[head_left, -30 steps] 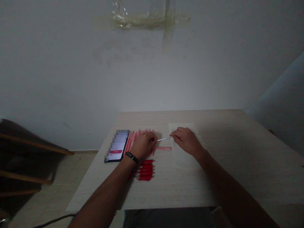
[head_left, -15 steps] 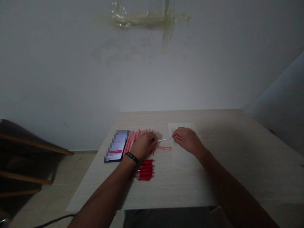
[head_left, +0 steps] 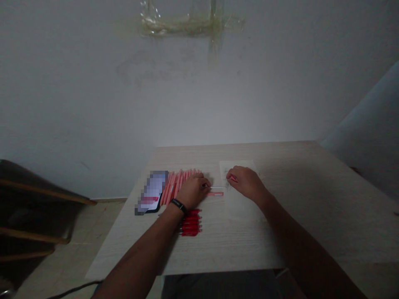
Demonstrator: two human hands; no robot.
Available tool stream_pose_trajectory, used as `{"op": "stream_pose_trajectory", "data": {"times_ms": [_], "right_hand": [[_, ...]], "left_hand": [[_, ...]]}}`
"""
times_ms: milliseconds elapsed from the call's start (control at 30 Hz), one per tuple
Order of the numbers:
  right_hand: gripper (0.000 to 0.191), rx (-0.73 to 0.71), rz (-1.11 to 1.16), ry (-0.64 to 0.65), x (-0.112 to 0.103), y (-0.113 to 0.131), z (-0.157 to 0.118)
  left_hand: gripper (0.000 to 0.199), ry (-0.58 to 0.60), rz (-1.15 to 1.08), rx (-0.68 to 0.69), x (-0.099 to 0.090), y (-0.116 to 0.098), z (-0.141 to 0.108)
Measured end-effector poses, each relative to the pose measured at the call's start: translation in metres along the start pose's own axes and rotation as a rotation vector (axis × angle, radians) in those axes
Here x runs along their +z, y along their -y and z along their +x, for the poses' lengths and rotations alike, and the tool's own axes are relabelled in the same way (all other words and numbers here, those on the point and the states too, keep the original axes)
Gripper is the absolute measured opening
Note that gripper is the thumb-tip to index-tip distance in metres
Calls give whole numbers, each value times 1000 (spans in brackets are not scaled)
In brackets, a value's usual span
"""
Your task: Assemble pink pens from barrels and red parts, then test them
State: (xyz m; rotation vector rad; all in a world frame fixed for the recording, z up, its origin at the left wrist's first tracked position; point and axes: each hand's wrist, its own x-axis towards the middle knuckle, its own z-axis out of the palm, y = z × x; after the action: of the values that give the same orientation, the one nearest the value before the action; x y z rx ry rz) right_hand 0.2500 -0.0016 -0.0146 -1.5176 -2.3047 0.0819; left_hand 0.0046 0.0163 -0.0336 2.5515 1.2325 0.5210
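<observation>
Two bare hands work over the pale table [head_left: 299,232]. Left hand [head_left: 193,192]: fingertips together, clamped on one end of a slim white stick [head_left: 217,187], which extends roughly level toward the right hand [head_left: 245,182]. Right hand: fingers curled closed on a small pink piece [head_left: 233,178], above a pale sheet [head_left: 241,209]; whether the stick's far end touches these fingers, cannot tell. One pink pen part [head_left: 216,194] lies on the table just below the stick, near the left fingertips. Row of pink pens [head_left: 171,189]: side by side, partly hidden by the left hand, with a phone [head_left: 153,193] just beside. Red pens [head_left: 191,222] lie stacked in a column, nearer the wearer. Dark wristband [head_left: 178,205] on left wrist. Yellowed tape [head_left: 181,27] on the wall [head_left: 264,83] behind.
</observation>
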Motion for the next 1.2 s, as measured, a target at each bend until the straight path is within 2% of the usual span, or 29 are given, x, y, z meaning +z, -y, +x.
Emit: {"op": "stream_pose_trajectory", "data": {"times_ms": [567,800,967,1200], "right_hand": [[9,-7,26,13,1,1,0],[9,-17,15,28,3,2,0],[10,-30,48,30,13,6,3],[9,-59,88,54,32,17,14]], "left_hand": [[14,20,-9,6,0,-2,1],[18,-12,-49,-48,-9,5,-4],[19,-45,-68,-94,-19,8,-7],[19,-82,-67,-65,-23,1,-7]]}}
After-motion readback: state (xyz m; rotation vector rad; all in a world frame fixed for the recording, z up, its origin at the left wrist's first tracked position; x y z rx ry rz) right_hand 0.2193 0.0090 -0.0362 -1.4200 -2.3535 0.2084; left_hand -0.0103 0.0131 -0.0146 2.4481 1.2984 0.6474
